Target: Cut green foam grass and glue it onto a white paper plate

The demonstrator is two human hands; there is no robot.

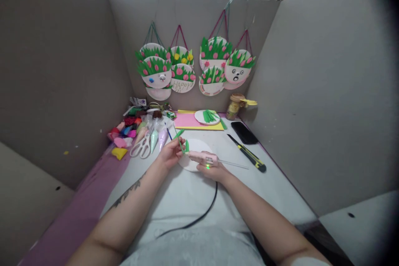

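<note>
My right hand (213,173) is wrapped round a pink glue gun (202,157), which has a lit green light, a clear glue stick (235,164) out of its back and a black cord. The gun's nozzle points left, close to a green paper strip (181,145) that my left hand (172,153) pinches between its fingers. Another green paper leaf (187,146) shows right by the nozzle; whether my fingers hold it too I cannot tell. Beneath both hands lies a white paper plate (199,144), partly hidden by them.
White scissors (141,148), piping bags (154,139) and colourful packets (119,153) lie to the left. Behind are pink paper (187,121) and a plate with green strips (199,117). A utility knife (249,153), phone (244,132) and jar (233,110) are at right. Decorated plates (158,80) hang behind.
</note>
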